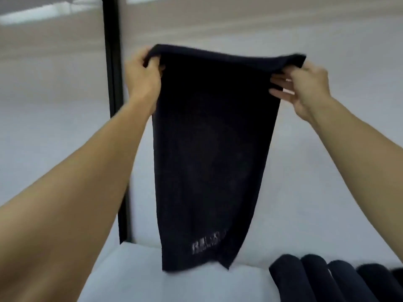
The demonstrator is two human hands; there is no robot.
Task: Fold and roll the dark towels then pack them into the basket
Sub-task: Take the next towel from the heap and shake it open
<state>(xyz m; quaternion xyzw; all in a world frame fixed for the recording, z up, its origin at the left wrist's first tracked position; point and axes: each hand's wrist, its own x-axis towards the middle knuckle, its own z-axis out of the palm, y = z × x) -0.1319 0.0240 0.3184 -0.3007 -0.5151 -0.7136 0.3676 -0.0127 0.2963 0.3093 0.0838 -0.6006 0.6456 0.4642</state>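
Note:
A dark navy towel (213, 153) hangs in the air in front of me, folded lengthwise, with faint grey lettering near its lower edge. My left hand (142, 77) pinches its top left corner. My right hand (305, 88) grips the top right corner, fingers curled behind the cloth. The towel's bottom edge hovers just over the white table (135, 275). Several rolled dark towels (331, 280) lie side by side at the bottom right. No basket is in view.
A black vertical frame post (113, 88) stands behind my left arm, beside a glass panel (50, 51). A pale wall fills the background.

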